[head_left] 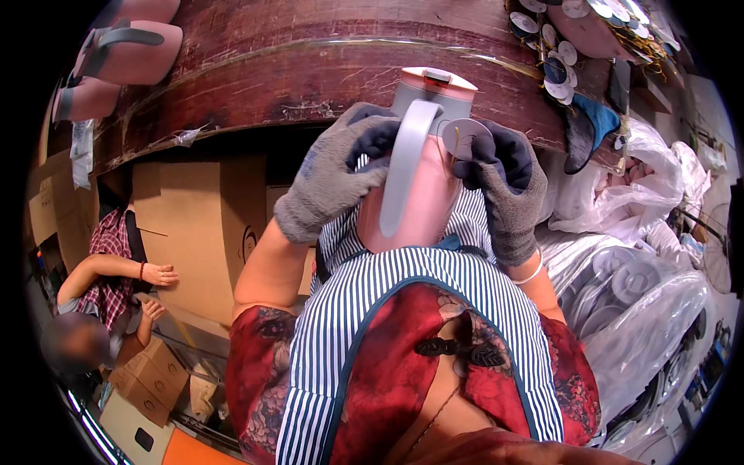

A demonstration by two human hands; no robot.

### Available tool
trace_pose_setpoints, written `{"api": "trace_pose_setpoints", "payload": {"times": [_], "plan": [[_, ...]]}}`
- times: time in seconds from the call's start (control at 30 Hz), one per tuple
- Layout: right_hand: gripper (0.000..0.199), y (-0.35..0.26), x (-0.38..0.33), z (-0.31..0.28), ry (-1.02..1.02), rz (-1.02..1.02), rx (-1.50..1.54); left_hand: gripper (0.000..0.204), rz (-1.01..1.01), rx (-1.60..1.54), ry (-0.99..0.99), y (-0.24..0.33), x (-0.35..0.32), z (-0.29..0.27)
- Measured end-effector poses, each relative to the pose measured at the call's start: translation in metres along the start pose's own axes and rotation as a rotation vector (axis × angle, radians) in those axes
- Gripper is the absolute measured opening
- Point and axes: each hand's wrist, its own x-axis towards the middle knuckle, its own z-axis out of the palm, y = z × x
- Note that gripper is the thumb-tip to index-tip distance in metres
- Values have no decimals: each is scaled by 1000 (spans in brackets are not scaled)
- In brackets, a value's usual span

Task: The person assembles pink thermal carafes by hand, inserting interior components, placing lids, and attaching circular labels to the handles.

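Observation:
A pink vacuum jug point(426, 186) with a grey handle point(404, 170) and grey collar rests upright against my striped apron, at the table's near edge. In its grey work glove, my left hand point(335, 172) is closed on the jug from the left, its fingers at the handle. My right hand point(508, 182), also gloved, pinches a round hang tag point(465, 139) on a thin gold-coloured cord beside the jug's neck. Part of the right fingertips is hidden behind the tag.
Similar pink jugs point(132, 54) stand at the table's far left. Many round tags point(558, 70) lie at the far right near a blue-and-black cloth point(590, 128). Plastic bags of lids point(628, 287) sit at right. Beyond the cardboard boxes point(182, 225), another person point(112, 287) works at left.

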Motion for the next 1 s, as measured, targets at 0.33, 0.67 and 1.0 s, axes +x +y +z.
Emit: {"api": "trace_pose_setpoints", "payload": {"times": [0.33,0.67,1.0], "plan": [[31,0,-1,0,-205,110,158,70,-22,-245,-112,-16,20,-2],[36,19,-1,-24,-170,204,446,27,-144,-983,-134,-19,-3,-19],[39,-50,66,3,-198,-816,-548,54,-191,-904,-151,38,47,-9]]}}
